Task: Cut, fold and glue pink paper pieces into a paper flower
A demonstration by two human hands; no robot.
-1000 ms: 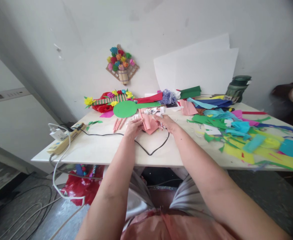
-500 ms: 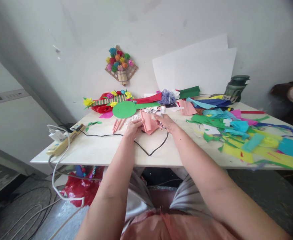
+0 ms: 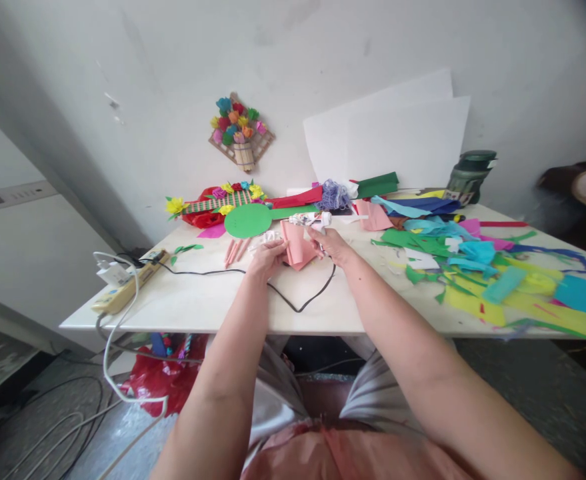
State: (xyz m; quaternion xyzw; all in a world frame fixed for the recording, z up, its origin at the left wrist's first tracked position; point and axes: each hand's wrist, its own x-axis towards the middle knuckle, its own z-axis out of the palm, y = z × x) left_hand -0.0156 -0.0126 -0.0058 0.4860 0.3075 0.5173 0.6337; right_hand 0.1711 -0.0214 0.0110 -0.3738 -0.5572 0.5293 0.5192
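My left hand pinches the left side of a piece of pink crepe paper, which stands up with a curled edge. On its right, my right hand is closed around what look like scissors, their pale handle partly covered by the fingers. The blades are hard to make out against the paper. Right behind the hands lies a white patterned tool, perhaps a glue gun. Several rolled pink paper strips rest left of my left hand.
Paper scraps cover the table's right side. A green disc and a flower-trimmed piece lie at the back left. A black cord loops before my hands to a power strip. A dark green bottle stands back right.
Hands and pink paper stay in nearly the same place. The whole view has shifted very slightly.
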